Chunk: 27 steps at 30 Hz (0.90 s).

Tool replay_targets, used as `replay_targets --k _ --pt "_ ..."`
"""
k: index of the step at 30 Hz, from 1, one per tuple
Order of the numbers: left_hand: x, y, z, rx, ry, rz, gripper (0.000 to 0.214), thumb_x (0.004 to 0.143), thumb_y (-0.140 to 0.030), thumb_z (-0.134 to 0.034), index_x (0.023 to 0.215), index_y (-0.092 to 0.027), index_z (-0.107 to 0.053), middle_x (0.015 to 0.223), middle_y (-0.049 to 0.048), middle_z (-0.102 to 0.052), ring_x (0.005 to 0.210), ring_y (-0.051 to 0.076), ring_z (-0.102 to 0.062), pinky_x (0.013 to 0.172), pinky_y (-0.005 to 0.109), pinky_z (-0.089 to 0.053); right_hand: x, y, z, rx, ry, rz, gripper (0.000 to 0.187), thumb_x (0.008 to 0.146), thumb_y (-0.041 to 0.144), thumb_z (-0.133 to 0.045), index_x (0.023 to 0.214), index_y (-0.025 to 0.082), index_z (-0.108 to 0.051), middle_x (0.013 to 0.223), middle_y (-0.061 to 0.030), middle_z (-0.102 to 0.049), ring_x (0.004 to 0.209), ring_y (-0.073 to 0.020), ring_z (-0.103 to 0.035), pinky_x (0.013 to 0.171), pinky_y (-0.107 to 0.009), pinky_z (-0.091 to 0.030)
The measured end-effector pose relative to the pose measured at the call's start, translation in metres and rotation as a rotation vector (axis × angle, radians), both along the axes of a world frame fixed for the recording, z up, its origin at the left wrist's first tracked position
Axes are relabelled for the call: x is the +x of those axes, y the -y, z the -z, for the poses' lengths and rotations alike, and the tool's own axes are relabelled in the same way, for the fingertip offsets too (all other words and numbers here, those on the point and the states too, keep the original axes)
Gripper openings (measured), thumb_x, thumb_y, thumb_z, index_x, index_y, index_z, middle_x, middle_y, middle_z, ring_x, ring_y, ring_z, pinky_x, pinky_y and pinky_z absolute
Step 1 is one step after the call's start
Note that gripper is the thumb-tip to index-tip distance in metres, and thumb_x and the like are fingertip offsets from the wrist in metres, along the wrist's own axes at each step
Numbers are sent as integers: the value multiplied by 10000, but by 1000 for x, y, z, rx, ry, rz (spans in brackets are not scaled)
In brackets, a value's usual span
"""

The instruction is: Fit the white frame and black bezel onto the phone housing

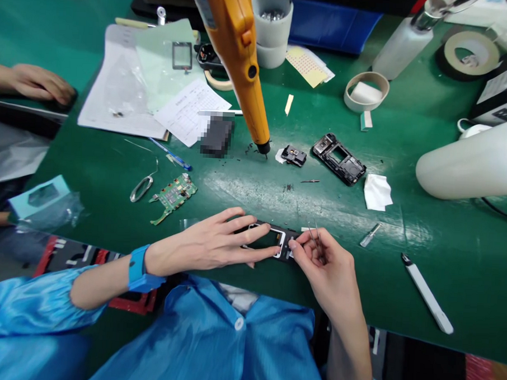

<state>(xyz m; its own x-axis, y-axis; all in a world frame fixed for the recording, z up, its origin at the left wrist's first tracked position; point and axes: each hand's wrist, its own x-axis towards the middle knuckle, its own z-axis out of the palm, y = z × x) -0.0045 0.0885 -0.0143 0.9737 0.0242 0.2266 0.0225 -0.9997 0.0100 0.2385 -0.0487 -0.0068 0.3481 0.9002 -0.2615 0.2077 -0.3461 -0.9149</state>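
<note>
Covering the device frame (287, 239) beneath, left hand (218, 237) lies spread wide, likely against slip. Right hand (329, 265) holds tweezers (319, 244) tucked back, probably freeing fingertips (295, 248) for the frame's end.

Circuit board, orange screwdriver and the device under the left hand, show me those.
Circuit board (175, 196): head view, middle of its green face.
Orange screwdriver (240, 66): head view, middle of its body.
Device (270, 239): head view, dark area inside white border.

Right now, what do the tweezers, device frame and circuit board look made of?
Tweezers: probably metal; thin, grey and shiny. Device frame under the left hand: likely plastic, dull black with a smooth white border, though painted metal is possible. Circuit board: likely fibreglass laminate, green coating, with small metallic-looking patches.
</note>
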Motion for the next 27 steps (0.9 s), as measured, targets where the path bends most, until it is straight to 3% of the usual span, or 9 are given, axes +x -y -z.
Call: replay_targets --k 8,17,27 --pt "-3 1 1 -21 -17 -1 626 1077 -329 -788 1663 -360 -573 1453 92 -706 1303 243 -619 1201 379 -480 0 1 1 0 12 -10 204 943 414 -717 835 252 -655 666 52 -518 570 -120 -445 530 -244 -410" --pt "-1 0 0 -24 -16 8 605 1095 -269 -740 1669 -358 -572 1448 99 -709 1283 245 -629 1183 386 -493 1 -1 -1 9 -2 -7 195 937 406 -713 832 251 -658 654 59 -506 564 -117 -456 526 -241 -401" --pt "-1 -3 -5 -1 -73 43 707 1029 -79 -680 1666 -364 -564 1491 101 -700 1297 253 -633 1168 390 -502 1 0 1 4 -2 -8 236 943 449 -734 835 253 -659 669 54 -516 579 -119 -460 533 -238 -418"
